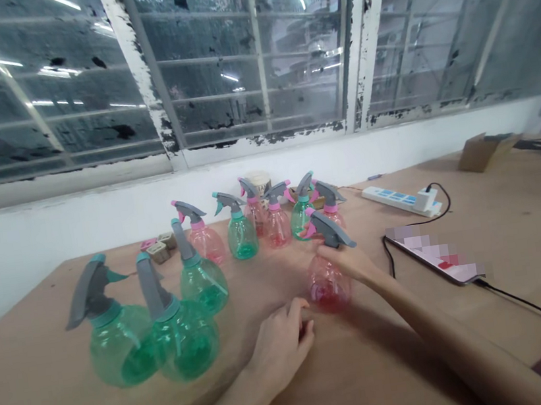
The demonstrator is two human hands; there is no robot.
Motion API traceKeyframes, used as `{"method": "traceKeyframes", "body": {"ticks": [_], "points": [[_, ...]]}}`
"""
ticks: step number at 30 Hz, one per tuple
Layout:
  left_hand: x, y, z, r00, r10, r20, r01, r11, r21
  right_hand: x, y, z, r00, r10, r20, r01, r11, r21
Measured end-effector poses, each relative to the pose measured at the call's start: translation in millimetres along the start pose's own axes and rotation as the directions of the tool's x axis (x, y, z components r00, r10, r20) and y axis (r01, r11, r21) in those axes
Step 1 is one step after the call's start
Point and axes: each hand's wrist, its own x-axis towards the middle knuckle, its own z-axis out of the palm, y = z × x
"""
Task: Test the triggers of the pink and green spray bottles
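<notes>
My right hand (348,260) is closed round the neck of a pink spray bottle (330,287) with a grey and pink trigger head. Its clear body holds a little liquid and appears upright at the table top. Just left of it, my left hand (279,342) is low over the table with nothing in it, thumb and forefinger apart. Two green spray bottles (190,346) (120,348) stand close together at the left, a third green spray bottle (204,283) behind them. Farther back is a row of pink and green spray bottles (242,236).
A white power strip (394,198) with a plugged-in charger lies at the back right. Nearer is a phone (437,257) with a cable. An open cardboard box (480,151) stands far right. Small blocks (159,252) and a paper cup (260,180) are near the wall under the windows.
</notes>
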Motion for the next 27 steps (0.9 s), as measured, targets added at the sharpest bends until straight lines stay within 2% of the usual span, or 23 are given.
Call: {"method": "traceKeyframes", "body": {"ticks": [9, 16, 27], "points": [[0.0, -0.1, -0.2, 1.0, -0.002, 0.008, 0.002, 1.0, 0.008, -2.6, -9.0, -1.7, 0.998, 0.0, -0.066, -0.002, 1.0, -0.016], [0.6, 0.7, -1.4, 1.0, -0.008, 0.017, 0.008, 1.0, 0.017, -3.0, -15.4, -5.6, 1.0, 0.019, -0.024, -0.019, 1.0, 0.003], [0.2, -1.1, 0.9, 1.0, 0.006, 0.011, -0.006, 1.0, 0.01, -3.1, -5.8, -0.4, 0.997, 0.058, -0.056, -0.062, 0.996, -0.066]]}}
